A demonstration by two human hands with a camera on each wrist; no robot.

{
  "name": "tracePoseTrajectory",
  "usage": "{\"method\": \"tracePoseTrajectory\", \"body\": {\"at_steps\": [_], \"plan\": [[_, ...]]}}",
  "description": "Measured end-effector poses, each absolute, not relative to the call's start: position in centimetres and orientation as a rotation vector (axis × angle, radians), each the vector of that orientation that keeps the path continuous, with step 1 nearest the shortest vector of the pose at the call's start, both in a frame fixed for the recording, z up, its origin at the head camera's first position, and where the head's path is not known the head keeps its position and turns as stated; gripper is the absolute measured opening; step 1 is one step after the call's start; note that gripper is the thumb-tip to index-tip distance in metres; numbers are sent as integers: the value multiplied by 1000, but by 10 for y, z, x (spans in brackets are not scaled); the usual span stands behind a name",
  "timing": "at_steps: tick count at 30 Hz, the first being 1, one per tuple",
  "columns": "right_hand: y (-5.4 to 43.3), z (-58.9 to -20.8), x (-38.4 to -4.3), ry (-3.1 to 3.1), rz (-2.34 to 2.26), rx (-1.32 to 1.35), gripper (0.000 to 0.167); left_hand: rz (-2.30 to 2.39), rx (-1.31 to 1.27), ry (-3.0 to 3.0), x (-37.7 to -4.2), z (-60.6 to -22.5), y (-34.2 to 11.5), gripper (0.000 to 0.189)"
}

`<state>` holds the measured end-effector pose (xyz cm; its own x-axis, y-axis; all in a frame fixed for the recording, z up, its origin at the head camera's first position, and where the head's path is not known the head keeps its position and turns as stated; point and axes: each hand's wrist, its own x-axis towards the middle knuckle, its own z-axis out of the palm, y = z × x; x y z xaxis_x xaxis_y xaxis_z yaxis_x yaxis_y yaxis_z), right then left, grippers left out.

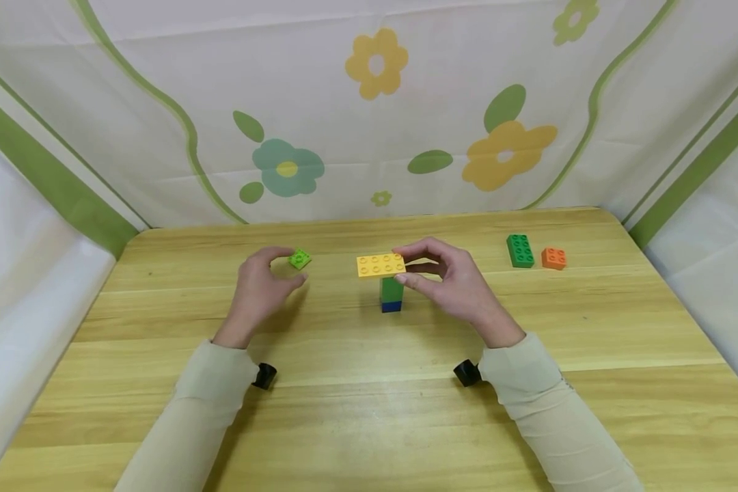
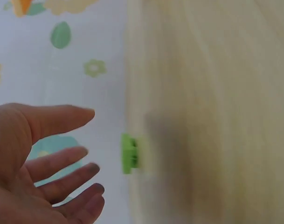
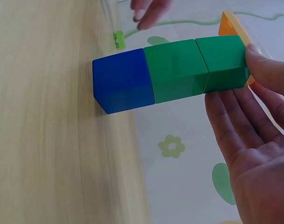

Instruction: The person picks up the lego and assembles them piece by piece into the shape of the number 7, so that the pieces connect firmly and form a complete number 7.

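A stack of toy building bricks stands on the table, with a blue brick (image 3: pixel 123 81) at the bottom and two green bricks (image 3: pixel 176 70) above it. A flat yellow brick (image 1: pixel 375 265) lies across the top and juts out to the left in the head view. My right hand (image 1: pixel 452 280) holds the yellow brick by its right end between thumb and fingers, its other fingers beside the upper green brick. Over the table at the left, my left hand (image 1: pixel 260 283) has thumb and fingers spread apart around nothing. A small flat lime-green brick (image 1: pixel 300 258) lies just beyond its fingertips.
On the right of the wooden table (image 1: pixel 369 424) lie a green brick (image 1: pixel 520 251) and a smaller orange brick (image 1: pixel 553 258). A flower-printed cloth (image 1: pixel 369 137) hangs behind the table's back edge, and white cloth closes off both sides.
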<state>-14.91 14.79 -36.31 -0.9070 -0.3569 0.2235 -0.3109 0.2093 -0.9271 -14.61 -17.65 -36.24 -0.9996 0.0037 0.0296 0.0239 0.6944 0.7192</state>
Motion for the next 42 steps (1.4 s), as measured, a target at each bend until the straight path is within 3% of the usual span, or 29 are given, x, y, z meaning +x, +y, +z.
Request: {"method": "tracePoseTrajectory", "body": {"at_steps": [17,42], "plan": [[148,-362,-150,2385,-1840,-667,32,-1197,159,-2953,-180,-383,-182,63],[149,-363,-149,2386,-1841,-663,32,-1123,145,-3011,-186,-380,-168,47]]}}
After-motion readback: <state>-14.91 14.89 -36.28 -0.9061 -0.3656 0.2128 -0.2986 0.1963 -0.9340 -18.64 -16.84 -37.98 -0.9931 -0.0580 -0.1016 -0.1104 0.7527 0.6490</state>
